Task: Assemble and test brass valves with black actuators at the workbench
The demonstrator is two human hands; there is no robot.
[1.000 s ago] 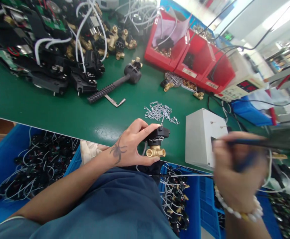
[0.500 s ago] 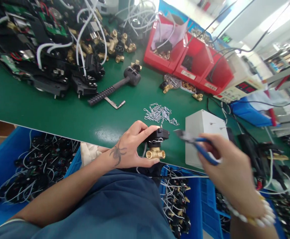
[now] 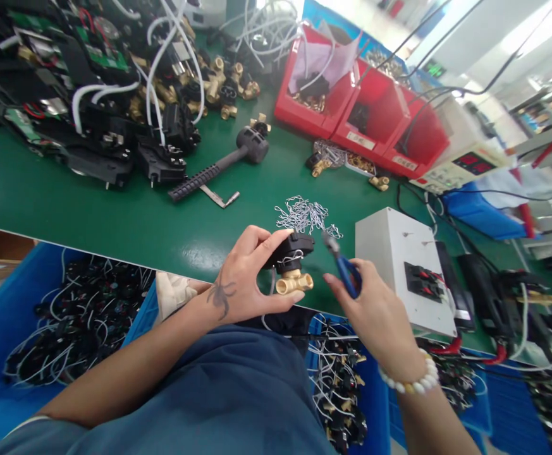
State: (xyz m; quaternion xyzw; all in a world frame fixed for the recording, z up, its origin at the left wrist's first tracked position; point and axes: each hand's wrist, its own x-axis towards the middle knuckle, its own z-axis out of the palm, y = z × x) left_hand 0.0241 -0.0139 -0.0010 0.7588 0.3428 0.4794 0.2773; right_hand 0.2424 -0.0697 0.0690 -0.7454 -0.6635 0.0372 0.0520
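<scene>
Six o'clock from the loose clips [image 3: 300, 215], the left hand [image 3: 244, 273] pinches the valve [image 3: 291, 268] — wire clip [image 3: 294, 256] already on, final seating seemingly left — and the right hand [image 3: 377, 316] grips pliers [image 3: 346, 275] at the valve's three o'clock.

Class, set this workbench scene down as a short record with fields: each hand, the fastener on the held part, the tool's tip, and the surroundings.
Left hand: grips a black-and-brass unit
Fastener: wire clip on the unit
Right hand: holds blue-handled pliers
Tool tip: blurred, near the unit
Beyond the unit: pile of wire clips
Further back: black mallet, red bins
Surface: green tabletop
</scene>
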